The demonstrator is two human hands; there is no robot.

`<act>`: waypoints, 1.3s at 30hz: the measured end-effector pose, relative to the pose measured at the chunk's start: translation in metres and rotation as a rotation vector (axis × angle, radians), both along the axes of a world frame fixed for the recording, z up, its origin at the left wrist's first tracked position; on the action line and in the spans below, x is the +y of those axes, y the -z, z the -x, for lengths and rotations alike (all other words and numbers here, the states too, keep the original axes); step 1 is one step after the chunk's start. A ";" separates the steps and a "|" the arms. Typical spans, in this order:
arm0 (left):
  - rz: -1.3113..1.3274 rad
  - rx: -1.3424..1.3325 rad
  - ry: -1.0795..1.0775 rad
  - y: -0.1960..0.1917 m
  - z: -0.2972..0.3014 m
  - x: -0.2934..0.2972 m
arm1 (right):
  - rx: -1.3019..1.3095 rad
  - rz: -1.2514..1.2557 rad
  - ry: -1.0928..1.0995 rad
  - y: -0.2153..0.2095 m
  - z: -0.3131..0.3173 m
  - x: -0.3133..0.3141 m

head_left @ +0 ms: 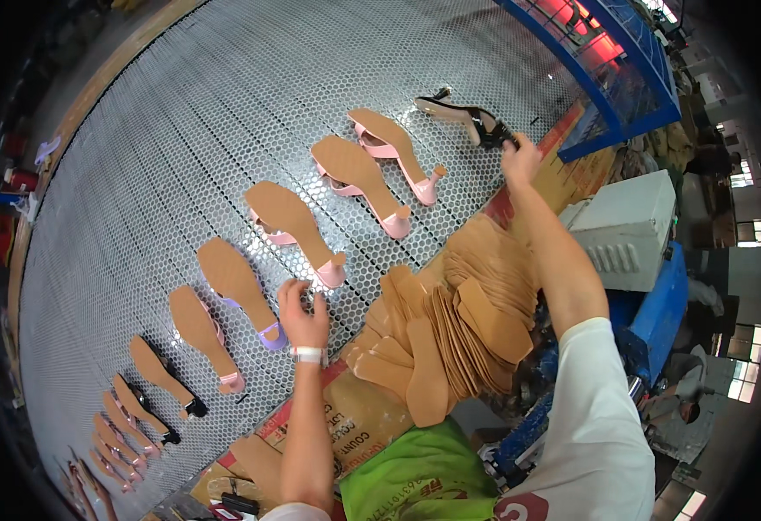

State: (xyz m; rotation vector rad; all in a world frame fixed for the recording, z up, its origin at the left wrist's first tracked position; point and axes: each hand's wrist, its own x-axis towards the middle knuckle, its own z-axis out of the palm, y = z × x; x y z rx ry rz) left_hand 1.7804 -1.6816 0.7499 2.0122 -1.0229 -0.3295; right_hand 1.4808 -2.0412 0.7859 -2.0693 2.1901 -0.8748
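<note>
Perforated grey metal mesh belt [181, 113], honeycomb holes, carries a diagonal row of upturned heeled sandals, tan matte soles facing up. Left hand [302, 317] rests on the mesh, fingers curled loosely, fingertips just beside the heel of a pink sandal [298, 230]; nothing visibly gripped, white band on the wrist. Right hand [519, 158] is stretched far out, closed around the heel end of a black sandal [467, 117] lying on the mesh near the belt's far edge; this one shows a thin dark sole and black straps. Two more pink glossy sandals [376, 169], block heels, lie side by side between the hands. A lilac-strapped sandal [240, 291] sits just left of the left hand, then a pink one and several dark-heeled ones getting smaller toward the lower left rim.

Stack of flat tan insole-shaped cutouts [454, 326], cardboard-like, fanned and overlapping, lies at the belt's near edge between the forearms, on top of brown corrugated cardboard [359, 425]. Green fabric [415, 486] below that. White boxy plastic housing [628, 226] on a blue frame sits to the right, beyond the right arm in its white sleeve. Blue metal cage [610, 69] at upper right.
</note>
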 end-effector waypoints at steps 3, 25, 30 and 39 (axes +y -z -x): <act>-0.065 0.345 0.001 -0.011 0.011 0.038 | 0.077 0.148 -0.164 -0.030 0.017 -0.023; -0.266 0.649 -0.154 -0.067 0.013 0.212 | 0.106 -0.579 -0.675 -0.020 -0.071 -0.038; -0.267 0.761 -0.139 -0.066 0.005 0.238 | 0.262 -0.487 -0.621 0.028 0.003 -0.011; -0.144 0.905 -0.341 -0.076 0.009 0.344 | 0.021 -0.435 -0.413 0.038 -0.098 0.031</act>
